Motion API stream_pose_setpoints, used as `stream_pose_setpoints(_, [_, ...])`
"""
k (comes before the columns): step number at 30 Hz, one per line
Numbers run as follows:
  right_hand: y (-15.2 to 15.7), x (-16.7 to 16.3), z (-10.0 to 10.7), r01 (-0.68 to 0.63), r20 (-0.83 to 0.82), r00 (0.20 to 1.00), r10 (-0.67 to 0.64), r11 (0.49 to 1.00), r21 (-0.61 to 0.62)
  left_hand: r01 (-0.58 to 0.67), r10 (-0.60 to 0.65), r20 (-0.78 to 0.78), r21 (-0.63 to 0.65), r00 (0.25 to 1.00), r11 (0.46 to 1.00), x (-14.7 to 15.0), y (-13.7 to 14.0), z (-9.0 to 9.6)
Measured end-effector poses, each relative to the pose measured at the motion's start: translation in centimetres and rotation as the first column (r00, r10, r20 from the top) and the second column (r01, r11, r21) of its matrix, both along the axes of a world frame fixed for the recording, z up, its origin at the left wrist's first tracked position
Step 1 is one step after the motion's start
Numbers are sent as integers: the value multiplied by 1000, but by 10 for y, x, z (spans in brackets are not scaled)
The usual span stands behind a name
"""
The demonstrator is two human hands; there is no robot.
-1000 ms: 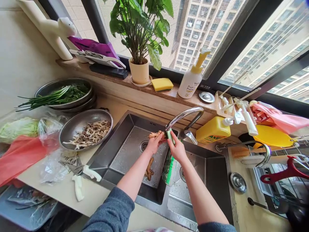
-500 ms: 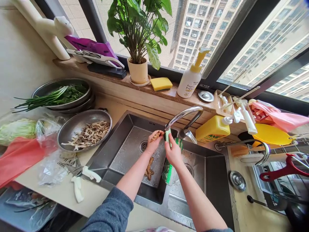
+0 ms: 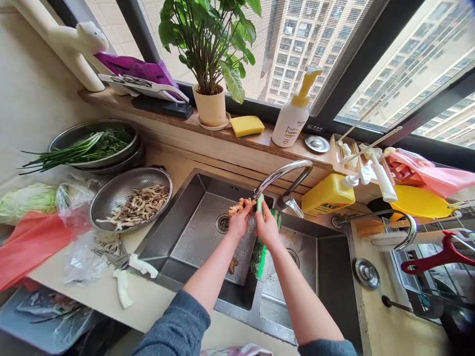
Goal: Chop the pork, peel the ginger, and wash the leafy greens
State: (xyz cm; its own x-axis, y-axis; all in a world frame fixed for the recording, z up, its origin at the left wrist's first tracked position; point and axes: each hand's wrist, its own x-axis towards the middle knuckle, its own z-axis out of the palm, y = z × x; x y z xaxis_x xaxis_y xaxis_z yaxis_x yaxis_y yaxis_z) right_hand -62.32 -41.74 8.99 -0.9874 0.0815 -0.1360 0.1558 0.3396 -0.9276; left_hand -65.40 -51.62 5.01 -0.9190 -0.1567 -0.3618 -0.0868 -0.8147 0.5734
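Note:
Over the left sink basin [image 3: 196, 222], my left hand [image 3: 239, 222] grips a knobbly piece of ginger [image 3: 237, 206] close under the faucet spout [image 3: 276, 175]. My right hand [image 3: 267, 228] is closed around a pale green tool [image 3: 259, 203], held upright just right of the ginger; its working end cannot be made out. Partly hidden by my left forearm, a second piece of ginger [image 3: 233, 265] lies on the basin floor. A green and white striped cloth [image 3: 261, 262] hangs over the sink divider behind my right hand.
Left of the sink stand a metal colander [image 3: 102, 198] with torn mushrooms and white-handled kitchen scissors [image 3: 124, 284]. Stacked bowls [image 3: 55, 143] hold greens. A yellow detergent jug [image 3: 328, 195] is behind the right basin, and a dish rack [image 3: 404, 287] sits at the right.
My left hand has turned the ginger, so more of it shows pointing left. My right hand stays beside it with the green tool. My left forearm now covers more of the ginger in the basin.

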Motion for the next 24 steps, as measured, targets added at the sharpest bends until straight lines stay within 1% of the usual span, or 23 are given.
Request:
stream_pose_setpoints(2, [-3, -2, 3, 44, 32, 998, -45, 999, 9, -22, 22, -3, -3, 1000, 1000, -1, 6, 2])
stream_pose_setpoints(5, [-8, 1, 8, 39, -17, 999, -38, 999, 37, -95, 96, 48, -21, 994, 995, -5, 11, 4])
stream_pose_setpoints(7, [-12, 6, 9, 31, -52, 998, -27, 996, 78, -62, 68, 87, -71, 994, 996, -6, 15, 4])
stream_pose_setpoints(8, [-14, 7, 9, 46, -48, 998, -42, 994, 101, -38, 47, 91, -95, 995, 995, -6, 16, 3])
stream_pose_setpoints(10, [-18, 10, 9, 86, -22, 996, -84, 987, 133, -22, 30, 60, -128, 998, 992, -5, 18, 0])
stream_pose_setpoints(11, [-19, 12, 9, 91, -15, 996, -90, 987, 135, -37, 43, 42, -143, 998, 989, -6, 17, -1])
stream_pose_setpoints(13, [-21, 15, 9, 43, -30, 999, -40, 993, 110, -59, 68, 39, -200, 997, 978, -6, 14, -2])
stream_pose_setpoints(15, [-22, 17, 8, -20, -59, 998, 25, 996, 84, -44, 70, 86, -272, 994, 961, -7, 11, -1])
stream_pose_setpoints(16, [-22, 17, 8, -25, -63, 998, 30, 997, 76, -34, 65, 102, -285, 993, 958, -7, 10, 0])
stream_pose_setpoints(18, [-21, 14, 8, 18, -50, 999, -14, 997, 69, -29, 50, 79, -252, 996, 967, -6, 10, 2])
stream_pose_setpoints(20, [-19, 12, 6, 58, -33, 998, -57, 997, 49, -53, 55, 9, -185, 998, 981, -5, 11, 3])
stream_pose_setpoints(22, [-18, 12, 2, 55, -34, 998, -54, 998, 14, -88, 85, -26, -130, 996, 988, -5, 11, 3])
stream_pose_setpoints(24, [-17, 14, -2, 40, -35, 999, -41, 999, -26, -101, 99, -29, -101, 995, 990, -5, 11, 3])
